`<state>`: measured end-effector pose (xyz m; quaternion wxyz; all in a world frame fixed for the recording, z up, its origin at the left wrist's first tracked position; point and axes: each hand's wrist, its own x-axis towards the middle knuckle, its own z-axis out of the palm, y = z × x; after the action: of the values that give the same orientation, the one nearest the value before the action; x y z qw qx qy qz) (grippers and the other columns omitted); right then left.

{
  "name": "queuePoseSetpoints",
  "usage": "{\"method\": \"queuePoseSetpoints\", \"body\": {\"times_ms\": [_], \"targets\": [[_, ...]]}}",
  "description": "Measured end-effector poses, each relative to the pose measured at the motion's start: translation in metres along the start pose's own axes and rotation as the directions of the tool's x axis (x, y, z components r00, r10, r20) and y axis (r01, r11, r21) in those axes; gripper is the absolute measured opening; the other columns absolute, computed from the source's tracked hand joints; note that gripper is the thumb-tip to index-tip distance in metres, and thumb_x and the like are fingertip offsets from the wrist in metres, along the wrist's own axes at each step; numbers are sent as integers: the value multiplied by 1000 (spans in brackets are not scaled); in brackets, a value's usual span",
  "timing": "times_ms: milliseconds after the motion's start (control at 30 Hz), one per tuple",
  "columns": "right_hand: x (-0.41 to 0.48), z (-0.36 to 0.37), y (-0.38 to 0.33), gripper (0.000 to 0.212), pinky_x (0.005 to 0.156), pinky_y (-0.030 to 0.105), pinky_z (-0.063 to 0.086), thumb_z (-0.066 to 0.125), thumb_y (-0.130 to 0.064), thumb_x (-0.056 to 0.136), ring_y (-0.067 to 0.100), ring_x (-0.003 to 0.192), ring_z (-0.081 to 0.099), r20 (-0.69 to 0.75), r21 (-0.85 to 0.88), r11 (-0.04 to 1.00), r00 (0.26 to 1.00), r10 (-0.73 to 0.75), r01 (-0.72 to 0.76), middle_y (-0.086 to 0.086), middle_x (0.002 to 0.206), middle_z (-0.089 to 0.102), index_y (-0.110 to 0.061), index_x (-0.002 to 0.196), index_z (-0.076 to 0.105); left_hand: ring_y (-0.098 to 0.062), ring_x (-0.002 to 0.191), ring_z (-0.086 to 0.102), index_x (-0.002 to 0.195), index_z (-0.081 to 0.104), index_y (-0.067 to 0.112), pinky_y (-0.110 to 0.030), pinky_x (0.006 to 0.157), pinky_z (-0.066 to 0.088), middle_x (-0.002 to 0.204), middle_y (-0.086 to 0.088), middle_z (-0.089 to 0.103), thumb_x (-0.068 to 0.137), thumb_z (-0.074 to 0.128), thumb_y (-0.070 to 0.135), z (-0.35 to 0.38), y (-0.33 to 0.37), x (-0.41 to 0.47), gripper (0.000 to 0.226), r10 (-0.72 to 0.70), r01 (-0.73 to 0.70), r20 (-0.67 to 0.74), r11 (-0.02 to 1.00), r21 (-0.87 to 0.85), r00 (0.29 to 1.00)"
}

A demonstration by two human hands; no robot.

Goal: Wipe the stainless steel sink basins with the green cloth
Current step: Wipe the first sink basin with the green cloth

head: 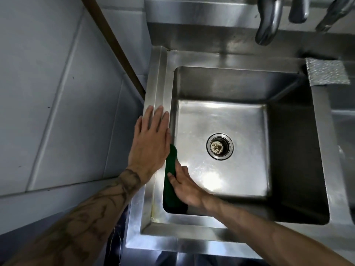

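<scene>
against the left inner wall of the stainless steel sink basin (230, 87), the right hand (185, 186) is pressing the green cloth (170, 166) with straight fingers, its grip spread flat and curling round nothing. part of the cloth is hiding under that palm and behind the left hand (150, 143). the left hand is lying flat on the sink rim (157, 83), its grip extended and holding nothing. one drain strainer (220, 146) is sitting in the basin floor. a second basin (343, 131) is running off the right edge. three metal tap parts (268, 25) are hanging above, cropped at the top. one textured silver patch (326, 72) is covering the divider's back corner.
</scene>
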<state>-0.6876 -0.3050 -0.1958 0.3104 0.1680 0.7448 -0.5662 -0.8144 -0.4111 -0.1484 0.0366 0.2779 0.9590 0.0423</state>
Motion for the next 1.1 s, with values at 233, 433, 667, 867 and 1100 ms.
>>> {"method": "queuePoseSetpoints", "body": {"times_ms": [233,433,667,867,1100], "targets": [[55,1,-18,50,92,-6,29,30,-37,111,-30,108,36,-379,209,955,918,-118,209,1,133,43,-39,159,19,-41,161,21,163,31,7,-62,124,33,171,-19,29,112,16,43,6,-4,-2,64,28,-28,-11,998,56,1000],[118,-32,-33,48,93,10,39,32,-35,111,-27,98,40,-513,219,931,846,-145,292,11,126,45,-29,158,28,-41,161,23,162,34,7,-62,124,34,170,-19,32,112,28,40,11,-4,0,61,36,-33,-56,999,37,998],[152,-55,-29,51,100,16,30,31,-40,109,3,107,42,-455,75,973,876,-162,219,8,139,46,-33,159,21,-38,162,21,161,37,8,-60,126,31,171,-17,32,113,31,35,11,-5,3,56,18,-17,-72,1000,13,997],[52,1,30,58,124,32,22,34,-36,109,12,143,33,-111,62,994,990,-83,90,-2,154,35,-37,161,10,-41,161,20,161,37,6,-62,125,31,171,-19,32,113,30,36,5,-3,2,57,20,-19,-33,1000,24,999],[9,-15,57,105,127,44,19,26,-93,79,15,155,20,189,-89,995,982,-22,40,-1,167,23,-29,162,12,-38,161,21,160,38,8,-60,127,28,170,-16,33,113,27,35,3,-2,-1,55,9,-11,-54,999,-41,999]]}}
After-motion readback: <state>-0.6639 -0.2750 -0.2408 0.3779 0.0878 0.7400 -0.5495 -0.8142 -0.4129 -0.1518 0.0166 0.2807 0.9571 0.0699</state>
